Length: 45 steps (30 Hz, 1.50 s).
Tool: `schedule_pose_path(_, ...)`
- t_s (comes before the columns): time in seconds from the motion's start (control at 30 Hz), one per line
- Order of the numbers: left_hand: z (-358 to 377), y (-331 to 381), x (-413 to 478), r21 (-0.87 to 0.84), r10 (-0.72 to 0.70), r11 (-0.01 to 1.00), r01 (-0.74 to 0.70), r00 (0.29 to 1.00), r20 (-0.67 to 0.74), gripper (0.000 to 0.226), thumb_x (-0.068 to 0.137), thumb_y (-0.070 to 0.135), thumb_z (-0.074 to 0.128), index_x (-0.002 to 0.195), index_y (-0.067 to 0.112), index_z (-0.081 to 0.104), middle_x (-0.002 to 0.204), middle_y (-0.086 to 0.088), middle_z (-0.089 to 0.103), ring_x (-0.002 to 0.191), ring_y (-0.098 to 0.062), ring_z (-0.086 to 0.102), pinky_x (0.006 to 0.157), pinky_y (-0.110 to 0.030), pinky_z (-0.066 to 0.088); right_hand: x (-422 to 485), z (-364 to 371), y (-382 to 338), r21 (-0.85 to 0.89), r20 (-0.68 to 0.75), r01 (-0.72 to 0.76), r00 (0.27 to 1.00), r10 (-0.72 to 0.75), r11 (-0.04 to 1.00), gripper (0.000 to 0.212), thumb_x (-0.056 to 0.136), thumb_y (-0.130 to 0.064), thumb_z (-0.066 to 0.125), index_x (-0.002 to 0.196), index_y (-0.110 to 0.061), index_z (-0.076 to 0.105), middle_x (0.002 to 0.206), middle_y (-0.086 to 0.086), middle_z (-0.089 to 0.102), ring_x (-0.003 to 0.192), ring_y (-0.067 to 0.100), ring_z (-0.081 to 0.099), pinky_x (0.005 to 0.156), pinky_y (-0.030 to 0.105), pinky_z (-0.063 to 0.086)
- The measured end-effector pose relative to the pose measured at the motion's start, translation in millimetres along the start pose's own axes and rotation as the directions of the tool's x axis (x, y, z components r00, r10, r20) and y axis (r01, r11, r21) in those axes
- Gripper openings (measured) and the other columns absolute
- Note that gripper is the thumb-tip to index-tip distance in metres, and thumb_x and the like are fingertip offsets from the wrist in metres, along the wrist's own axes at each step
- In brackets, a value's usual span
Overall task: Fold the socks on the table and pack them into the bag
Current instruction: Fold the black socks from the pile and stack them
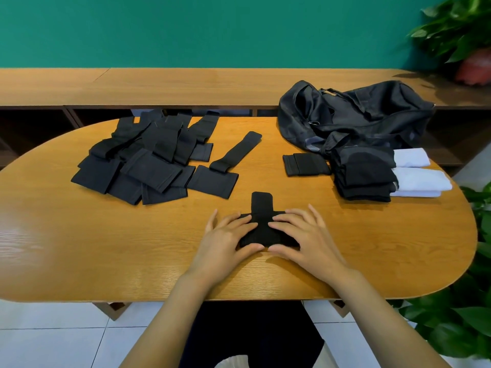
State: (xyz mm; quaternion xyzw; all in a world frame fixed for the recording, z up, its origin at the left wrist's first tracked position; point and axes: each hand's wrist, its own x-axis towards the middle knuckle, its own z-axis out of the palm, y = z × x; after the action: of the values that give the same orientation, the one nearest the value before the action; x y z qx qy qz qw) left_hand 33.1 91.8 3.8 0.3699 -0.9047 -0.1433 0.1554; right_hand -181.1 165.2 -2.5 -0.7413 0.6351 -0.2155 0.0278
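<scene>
Right at the near edge of the oval wooden table (106,248), both hands are down on one black sock (262,231) that's partly folded. The left hand (225,240) and right hand (305,235) lie flat with fingers pretty much straight and spread, pressing the sock from either side, fingertips nearly meeting in the middle. Neither one is really gripping it. A short flap of that sock sticks out past the fingertips, away from the person. A bit beyond the left hand there's a messy pile of unfolded black socks (143,160), with one long black sock (233,152) stretched out beside it, closer to the centre. Beyond the right hand sits a single folded black sock (305,164), and just to the right of that a stack of folded black socks (364,173) with folded white socks (419,179) touching its outer side. Farther back on the right-hand side, the black bag (353,115) slumps at the table's far edge, right behind the stack. Behind the table runs a wooden shelf unit (186,86) against a green wall (186,27), with a leafy plant (457,30) in the far right corner.
</scene>
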Motion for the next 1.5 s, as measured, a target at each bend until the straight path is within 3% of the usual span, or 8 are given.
schedule_pose_path(0.27,-5.0,0.4,-4.4,-0.087,-0.011,0.996,-0.001,0.990,-0.141,0.062,0.086,0.071,0.036,0.124,0.031,0.063,0.118,0.016,0.066,0.115,0.000,0.055,0.120,-0.037,0.005,0.0,-1.3,-4.8,0.073,-0.247,0.013,0.969,0.005,0.997,0.036,0.093,-0.044,0.046,0.115,-0.028,0.068,0.103,-0.014,0.069,0.107,0.005,0.054,0.112,0.042,0.028)
schedule_pose_path(0.57,0.7,0.3,4.2,-0.446,-0.346,0.870,0.211,0.906,-0.246,0.032,0.086,0.036,0.069,0.117,0.031,0.065,0.078,0.017,0.068,0.092,0.009,0.057,0.113,-0.047,0.027,24.1,-13.1,-7.9,0.276,-0.208,-0.115,0.962,0.176,0.954,0.025,0.092,-0.034,0.061,0.115,-0.030,0.069,0.091,-0.033,0.046,0.093,-0.012,0.041,0.101,0.041,0.040)
schedule_pose_path(0.67,1.2,-2.5,9.5,-0.533,-0.401,0.813,0.234,0.889,-0.222,0.035,0.086,0.033,0.069,0.121,0.030,0.064,0.075,0.015,0.069,0.089,0.004,0.062,0.108,-0.048,0.037,35.3,-14.8,-9.3,0.291,-0.158,-0.166,0.963,0.219,0.942,0.028,0.093,-0.035,0.060,0.121,-0.032,0.065,0.098,-0.031,0.048,0.095,-0.011,0.037,0.100,0.037,0.039)
schedule_pose_path(0.8,1.1,-5.7,16.7,-0.573,-0.475,0.773,0.273,0.847,-0.237,0.040,0.087,0.029,0.071,0.125,0.023,0.062,0.072,0.014,0.070,0.083,0.001,0.065,0.103,-0.047,0.042,44.0,-8.3,-8.5,0.236,-0.209,-0.137,0.960,0.188,0.962,0.045,0.096,-0.038,0.055,0.140,-0.030,0.048,0.140,-0.016,0.047,0.133,0.003,0.033,0.112,0.035,0.028)
schedule_pose_path(1.03,2.8,-15.6,22.6,-0.522,-0.544,0.770,0.366,0.804,-0.239,0.047,0.089,0.033,0.068,0.133,0.021,0.056,0.081,0.015,0.070,0.093,-0.006,0.064,0.103,-0.050,0.042,38.9,5.0,-14.3,0.086,-0.172,-0.129,0.975,0.142,0.988,0.057,0.100,-0.035,0.051,0.152,-0.029,0.028,0.162,-0.009,0.012,0.150,0.012,0.000,0.119,0.041,0.008)
schedule_pose_path(1.17,3.0,-15.9,19.3,-0.350,-0.535,0.830,0.434,0.797,-0.281,0.060,0.087,0.038,0.069,0.140,0.021,0.048,0.116,0.007,0.064,0.115,-0.016,0.054,0.101,-0.045,0.041,34.0,12.3,-16.2,-0.085,0.013,-0.073,0.997,0.074,0.994,0.055,0.100,-0.054,0.022,0.150,-0.032,0.033,0.159,-0.012,0.024,0.149,0.008,0.007,0.119,0.040,-0.009)
schedule_pose_path(1.33,1.9,-20.2,13.6,-0.288,-0.312,0.926,0.246,0.926,-0.212,0.060,0.083,0.040,0.072,0.137,0.024,0.052,0.139,0.008,0.052,0.131,-0.012,0.040,0.110,-0.045,0.033,29.1,18.4,-13.2,-0.085,0.114,-0.097,0.988,0.107,0.992,0.059,0.097,-0.058,0.018,0.148,-0.034,0.035,0.155,-0.016,0.030,0.146,0.002,0.017,0.118,0.040,-0.015)
schedule_pose_path(1.5,1.5,-19.2,15.7,-0.069,-0.155,0.986,0.151,0.986,-0.058,0.054,0.089,0.049,0.060,0.139,0.031,0.050,0.149,0.014,0.043,0.143,-0.005,0.025,0.120,-0.038,0.003,28.3,11.5,-14.2,-0.021,0.105,-0.125,0.986,0.126,0.992,0.049,0.099,-0.054,0.030,0.142,-0.032,0.042,0.153,-0.015,0.036,0.144,0.001,0.021,0.119,0.040,-0.011)
